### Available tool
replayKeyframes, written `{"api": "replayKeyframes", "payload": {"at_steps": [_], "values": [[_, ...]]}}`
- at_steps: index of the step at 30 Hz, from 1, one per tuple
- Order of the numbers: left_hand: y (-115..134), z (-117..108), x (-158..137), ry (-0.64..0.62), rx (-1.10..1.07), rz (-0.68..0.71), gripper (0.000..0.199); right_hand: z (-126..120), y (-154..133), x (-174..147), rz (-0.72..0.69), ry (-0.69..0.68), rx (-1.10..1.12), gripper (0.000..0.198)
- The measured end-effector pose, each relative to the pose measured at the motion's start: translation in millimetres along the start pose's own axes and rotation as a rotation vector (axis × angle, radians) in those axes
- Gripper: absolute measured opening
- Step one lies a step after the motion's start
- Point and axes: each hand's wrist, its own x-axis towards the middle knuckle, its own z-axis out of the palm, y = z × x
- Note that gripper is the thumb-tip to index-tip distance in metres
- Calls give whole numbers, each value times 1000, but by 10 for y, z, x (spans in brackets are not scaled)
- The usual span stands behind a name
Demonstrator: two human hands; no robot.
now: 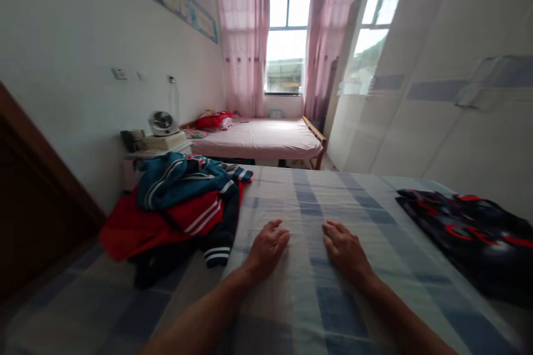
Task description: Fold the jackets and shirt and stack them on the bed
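Observation:
My left hand (268, 248) is over the striped bed sheet (303, 294), fingers loosely curved and apart, holding nothing. A short way to its right, my right hand (345, 247) has its fingers stretched forward over the same sheet, also with nothing in it. Whether the palms touch the cloth I cannot tell. Left of my left hand lies a heap of clothes: a teal garment with white stripes (183, 177) on top of a red and navy jacket (179, 222). On the right side of the bed rests a dark garment with red markings (470, 227), lying flat.
Beyond this bed stands a second bed (266, 138) with a pink sheet, below a window (287, 33) with pink curtains (244, 33). A small fan (163, 123) sits on a bedside stand at the left. White glossy wardrobe doors (437, 133) line the right side.

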Motion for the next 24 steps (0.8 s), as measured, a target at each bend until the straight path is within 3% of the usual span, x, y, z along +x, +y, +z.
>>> {"api": "replayKeyframes", "payload": {"at_steps": [3, 5, 9, 12, 14, 17, 20, 24], "values": [[22, -121, 54, 68, 53, 17, 27, 9, 56, 38, -18, 0, -18, 39], [32, -335, 109, 165, 112, 44, 29, 21, 78, 42, -28, -12, -26, 41], [-19, -1075, 213, 615, 423, 37, 37, 52, 113, 42, -31, -18, -26, 43], [-157, -1680, 219, 841, 641, -216, 51, 71, 133, 52, -40, -8, -13, 43], [-296, -1990, 187, 832, 682, -387, 56, 80, 140, 57, -42, 1, -6, 42], [-522, -2281, 153, 726, 607, -489, 38, 89, 137, 58, -39, 14, -6, 42], [-649, -2426, 228, 684, 502, -442, 21, 91, 127, 57, -35, 27, -8, 42], [-463, -2465, 481, 750, 344, -291, 29, 100, 131, 57, -35, 28, -20, 42]]}}
